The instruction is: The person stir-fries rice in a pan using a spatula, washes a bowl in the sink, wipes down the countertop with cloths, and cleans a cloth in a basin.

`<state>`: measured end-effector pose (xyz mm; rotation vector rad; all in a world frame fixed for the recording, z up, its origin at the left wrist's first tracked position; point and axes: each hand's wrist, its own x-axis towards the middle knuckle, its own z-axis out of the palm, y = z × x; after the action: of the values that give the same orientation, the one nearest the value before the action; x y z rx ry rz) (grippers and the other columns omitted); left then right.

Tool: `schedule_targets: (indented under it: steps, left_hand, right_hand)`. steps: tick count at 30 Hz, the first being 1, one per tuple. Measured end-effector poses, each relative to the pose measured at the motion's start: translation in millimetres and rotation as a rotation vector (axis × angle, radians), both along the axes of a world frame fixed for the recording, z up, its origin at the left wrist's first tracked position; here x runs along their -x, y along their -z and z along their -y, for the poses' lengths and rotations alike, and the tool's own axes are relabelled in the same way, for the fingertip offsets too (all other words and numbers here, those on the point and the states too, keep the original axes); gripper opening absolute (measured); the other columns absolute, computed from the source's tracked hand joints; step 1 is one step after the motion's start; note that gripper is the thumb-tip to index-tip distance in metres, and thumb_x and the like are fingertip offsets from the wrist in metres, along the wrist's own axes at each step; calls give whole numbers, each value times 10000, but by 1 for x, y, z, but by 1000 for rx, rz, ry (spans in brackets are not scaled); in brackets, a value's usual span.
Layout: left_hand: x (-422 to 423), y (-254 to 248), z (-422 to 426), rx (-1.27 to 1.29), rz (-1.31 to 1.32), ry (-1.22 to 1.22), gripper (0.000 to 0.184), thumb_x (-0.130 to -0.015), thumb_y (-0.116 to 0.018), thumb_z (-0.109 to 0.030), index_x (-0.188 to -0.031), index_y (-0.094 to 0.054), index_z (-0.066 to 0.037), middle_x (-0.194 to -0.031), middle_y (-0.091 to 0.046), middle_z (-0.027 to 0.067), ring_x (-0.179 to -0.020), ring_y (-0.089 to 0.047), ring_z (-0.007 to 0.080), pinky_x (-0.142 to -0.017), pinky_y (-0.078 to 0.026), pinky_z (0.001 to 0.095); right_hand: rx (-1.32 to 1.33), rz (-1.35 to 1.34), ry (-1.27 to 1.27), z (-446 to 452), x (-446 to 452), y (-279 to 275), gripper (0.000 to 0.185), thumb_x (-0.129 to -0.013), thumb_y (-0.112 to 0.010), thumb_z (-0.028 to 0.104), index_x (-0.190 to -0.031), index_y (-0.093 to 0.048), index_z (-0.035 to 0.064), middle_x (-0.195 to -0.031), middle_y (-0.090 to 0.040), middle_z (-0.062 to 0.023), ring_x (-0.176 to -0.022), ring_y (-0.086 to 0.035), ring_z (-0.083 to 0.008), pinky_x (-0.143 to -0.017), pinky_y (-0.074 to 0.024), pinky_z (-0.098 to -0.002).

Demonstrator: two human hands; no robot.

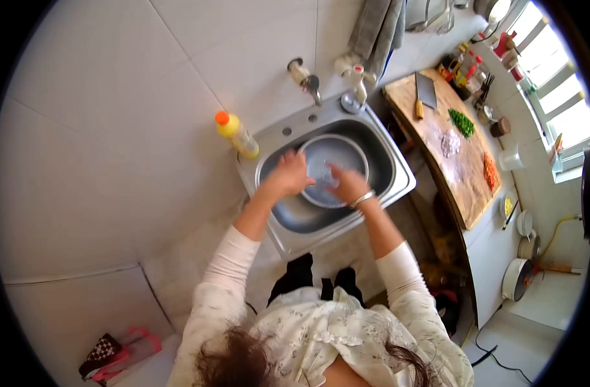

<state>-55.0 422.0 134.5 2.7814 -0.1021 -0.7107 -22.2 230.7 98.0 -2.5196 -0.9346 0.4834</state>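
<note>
A round metal basin [364,158] sits inside the stainless steel sink [288,222], with what looks like clear water in it. Over the basin's left rim is my left hand [288,175], its thumb held away from the fingers and nothing in its grasp. My right hand [348,184], with a bracelet at the wrist, reaches over the basin's right side, fingers apart and holding nothing. Both hands are slightly blurred. Whether the fingertips touch the water I cannot tell.
Left of the sink stands a yellow bottle [238,135] with an orange cap. A wall tap [306,82] points toward the sink. To the right, a wooden board [430,138] carries a cleaver [425,91], chopped greens [461,122] and orange pieces [489,171].
</note>
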Motion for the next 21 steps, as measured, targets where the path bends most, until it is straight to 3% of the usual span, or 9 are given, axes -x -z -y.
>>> schedule_targets:
  steps: [2,4,6,10,12,13,16,19,21]
  left_hand:
    - [25,-56,-25,358,302,2,853,-700,-740,-308,-1321,-275,48,-1299,-387,229,-1244,-354,317,-1034,-280,375]
    - [21,-107,-39,882,227,6,873,-687,-748,-318,-1323,-274,46,-1301,-387,224,-1246,-347,315,-1040,-267,388]
    - [-6,-82,-25,1064,117,-36,824,-724,-708,-332,-1317,-282,49,-1296,-391,227,-1231,-359,323,-1031,-277,392]
    - [-38,23,73,129,179,67,733,-798,-629,-359,-1305,-299,55,-1284,-399,234,-1200,-384,340,-1014,-297,402]
    - [16,40,94,258,226,-46,692,-835,-589,-373,-1299,-307,58,-1279,-403,237,-1184,-396,349,-1006,-307,407]
    - [29,46,99,859,14,-179,773,-801,-631,-397,-1309,-278,65,-1286,-385,242,-1204,-362,348,-1018,-277,414]
    - [74,54,139,116,232,541,845,-719,-704,-376,-1295,-288,81,-1280,-349,279,-1178,-366,388,-995,-299,415]
    - [81,61,230,-2,-203,1044,853,-705,-716,-341,-1310,-277,71,-1285,-350,281,-1187,-368,406,-998,-315,434]
    - [92,60,288,22,-149,1172,858,-712,-710,-334,-1323,-260,66,-1286,-351,286,-1208,-347,414,-1009,-314,435]
  right_hand:
    - [-326,124,-48,10,-10,-88,509,-764,-662,135,-1250,-512,147,-1199,-545,-140,-1135,-502,-290,-888,-452,-382]
    - [-714,-397,101,27,4,-163,537,-795,-641,154,-1299,-458,128,-1217,-534,-143,-1174,-475,-259,-907,-443,-395]
    - [-929,-474,160,39,7,-141,473,-793,-623,174,-1244,-488,125,-1181,-545,-137,-1141,-492,-267,-889,-444,-399]
    - [-320,15,369,70,76,-32,361,-789,-586,214,-1135,-548,118,-1108,-567,-124,-1074,-524,-284,-855,-446,-406]
    - [-225,-25,514,85,154,-12,317,-787,-568,234,-1080,-578,115,-1071,-578,-117,-1041,-541,-292,-837,-447,-409]
    - [-247,-82,629,107,191,-11,309,-785,-580,236,-1066,-580,107,-1031,-585,-126,-995,-557,-299,-812,-460,-407]
    - [59,-125,737,162,284,-11,272,-774,-599,229,-1011,-580,99,-929,-600,-136,-884,-591,-311,-745,-479,-425]
    - [-40,79,1318,231,403,-58,224,-777,-579,220,-950,-594,78,-976,-587,-141,-927,-571,-319,-766,-469,-429]
    - [158,491,1670,251,475,-86,289,-763,-593,193,-1020,-567,63,-1039,-555,-152,-967,-552,-322,-797,-461,-425]
